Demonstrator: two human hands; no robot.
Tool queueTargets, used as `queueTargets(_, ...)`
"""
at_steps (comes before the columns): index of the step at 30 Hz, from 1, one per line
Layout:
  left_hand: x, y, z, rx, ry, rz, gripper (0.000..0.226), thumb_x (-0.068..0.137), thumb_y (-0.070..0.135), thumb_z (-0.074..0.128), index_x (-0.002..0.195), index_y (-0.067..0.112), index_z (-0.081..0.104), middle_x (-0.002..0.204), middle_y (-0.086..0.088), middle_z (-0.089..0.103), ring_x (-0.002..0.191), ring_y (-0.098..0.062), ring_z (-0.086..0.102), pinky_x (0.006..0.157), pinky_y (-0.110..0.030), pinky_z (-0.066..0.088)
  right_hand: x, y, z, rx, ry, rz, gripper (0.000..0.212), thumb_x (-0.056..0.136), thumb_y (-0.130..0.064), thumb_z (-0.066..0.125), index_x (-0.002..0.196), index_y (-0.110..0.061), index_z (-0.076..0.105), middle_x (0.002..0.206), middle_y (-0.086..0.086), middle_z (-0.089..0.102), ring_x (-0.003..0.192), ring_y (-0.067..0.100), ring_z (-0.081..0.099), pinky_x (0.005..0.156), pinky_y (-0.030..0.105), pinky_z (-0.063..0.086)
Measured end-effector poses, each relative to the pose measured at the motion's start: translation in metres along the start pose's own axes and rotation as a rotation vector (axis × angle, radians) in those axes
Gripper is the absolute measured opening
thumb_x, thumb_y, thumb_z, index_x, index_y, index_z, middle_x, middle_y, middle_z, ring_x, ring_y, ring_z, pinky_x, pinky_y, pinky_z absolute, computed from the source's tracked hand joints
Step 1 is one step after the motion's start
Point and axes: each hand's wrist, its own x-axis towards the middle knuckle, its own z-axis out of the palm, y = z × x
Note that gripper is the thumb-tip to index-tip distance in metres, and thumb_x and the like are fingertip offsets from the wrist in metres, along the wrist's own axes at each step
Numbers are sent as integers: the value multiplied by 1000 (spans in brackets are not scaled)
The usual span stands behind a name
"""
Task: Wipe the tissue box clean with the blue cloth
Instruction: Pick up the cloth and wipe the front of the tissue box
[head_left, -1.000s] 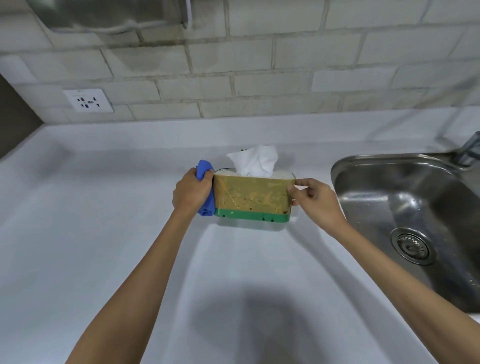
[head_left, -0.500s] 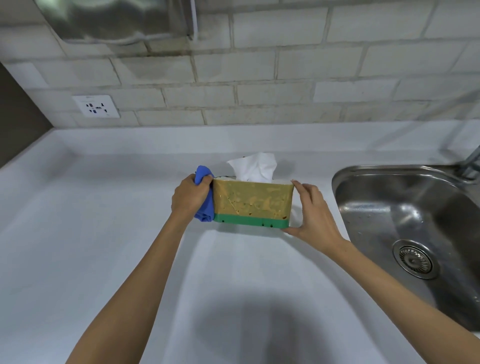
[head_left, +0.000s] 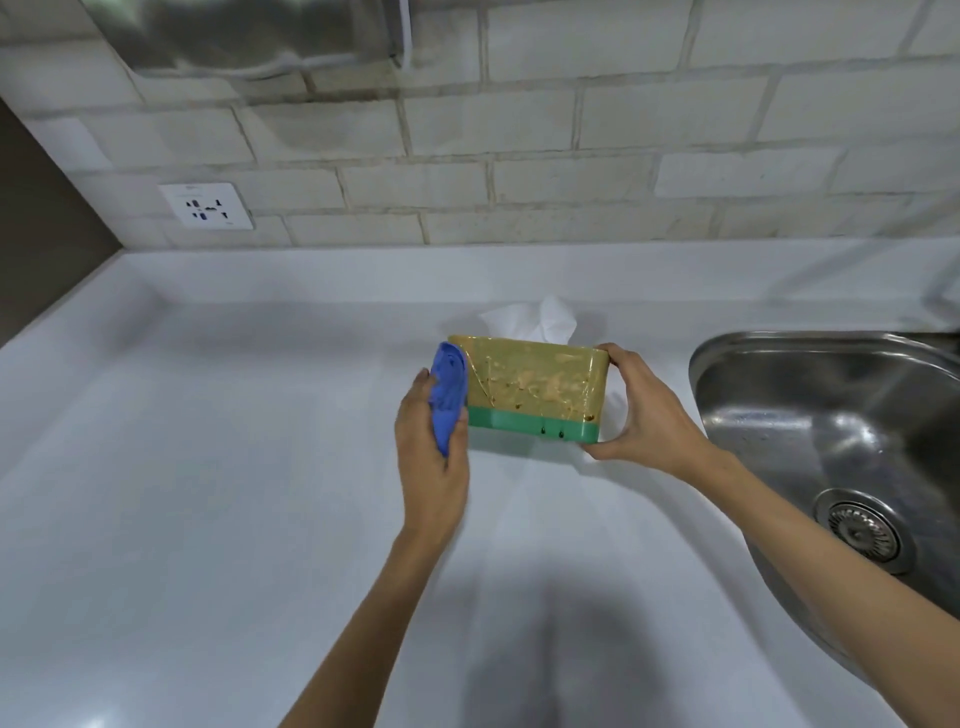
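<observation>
The tissue box (head_left: 535, 387) has an ochre body smeared with brownish stains and a green base with dark drips. A white tissue (head_left: 540, 322) sticks out of its top, pointing away from me. My right hand (head_left: 647, 413) grips the box's right end and holds it tilted above the white counter. Bunched in my left hand (head_left: 431, 452) is the blue cloth (head_left: 449, 395), which presses against the box's left end.
A steel sink (head_left: 831, 441) with a drain strainer (head_left: 860, 530) lies right of the box. The white counter (head_left: 208, 467) stretches left and toward me. A brick backsplash with a wall socket (head_left: 207, 205) stands behind.
My right hand shifted from pinching the box's top right corner to gripping its whole right end. The box tipped so its stained face turns up toward me. The cloth stayed at the left end.
</observation>
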Motion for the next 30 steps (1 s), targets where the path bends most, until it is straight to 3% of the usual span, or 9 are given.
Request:
queueTargets(2, -2, -5, 9, 73, -53, 11, 54, 89, 28, 51, 140, 17, 37, 149, -1, 33, 139, -12, 30, 110, -20, 28, 2, 0, -1, 5, -8, 5, 94, 50, -35, 82, 131, -23, 34, 128, -8, 46, 114, 10, 47, 87, 23, 38)
queueTargets(6, 10, -15, 10, 193, -50, 25, 67, 84, 58, 45, 140, 21, 40, 152, -4, 31, 135, 16, 11, 106, -4, 19, 4, 0, -3, 14, -24, 1, 92, 51, -34, 82, 130, -22, 36, 125, -7, 48, 109, 10, 50, 88, 25, 42)
queueTargets(9, 20, -14, 10, 180, -55, 20, 67, 85, 60, 40, 140, 21, 37, 147, -5, 40, 139, -10, 29, 111, -30, 32, 6, 1, -4, 19, -30, 12, 92, 51, -34, 82, 130, -22, 37, 123, -7, 49, 108, 12, 51, 88, 27, 44)
queueTargets(11, 25, -11, 10, 162, -56, 7, 64, 86, 60, 38, 136, 19, 38, 135, -2, 50, 123, -17, 49, 100, -37, 45, 7, 1, -4, 29, -31, 14, 92, 51, -34, 82, 130, -21, 37, 123, -7, 50, 108, 12, 51, 90, 28, 45)
queueTargets(16, 44, -8, 12, 119, 9, -91, 68, 84, 65, 26, 130, 19, 43, 118, 8, 55, 94, 5, 53, 75, -1, 37, 6, 0, -4, 65, -24, 24, 89, 51, -31, 84, 127, -21, 39, 121, -7, 50, 110, 12, 51, 93, 30, 45)
queueTargets(19, 57, -4, 16, 113, 14, -161, 54, 93, 54, 27, 128, 18, 45, 119, 5, 57, 104, -11, 55, 86, -19, 44, 6, -1, -4, 71, -27, 31, 90, 52, -29, 85, 128, -19, 39, 123, -5, 50, 113, 13, 51, 95, 33, 45)
queueTargets(22, 63, -1, 22, 316, -35, -97, 55, 97, 46, 31, 143, 16, 36, 135, -8, 52, 118, -26, 52, 95, -40, 45, 6, -1, -4, 66, -31, 41, 91, 52, -28, 85, 130, -18, 38, 124, -3, 49, 115, 14, 50, 97, 36, 45)
queueTargets(26, 51, 0, 22, 601, -89, 84, 58, 92, 42, 34, 145, 19, 36, 141, -14, 46, 117, -34, 49, 91, -45, 44, 7, -2, -5, 56, -33, 46, 91, 52, -30, 85, 129, -19, 38, 123, -3, 49, 115, 15, 51, 97, 37, 46)
queueTargets(30, 33, -12, 8, 661, -121, 160, 61, 91, 43, 34, 142, 12, 41, 139, -17, 49, 110, -37, 54, 88, -45, 47, 8, -1, -6, 67, -35, 42, 88, 52, -30, 85, 127, -21, 39, 119, -4, 50, 112, 14, 52, 95, 39, 47)
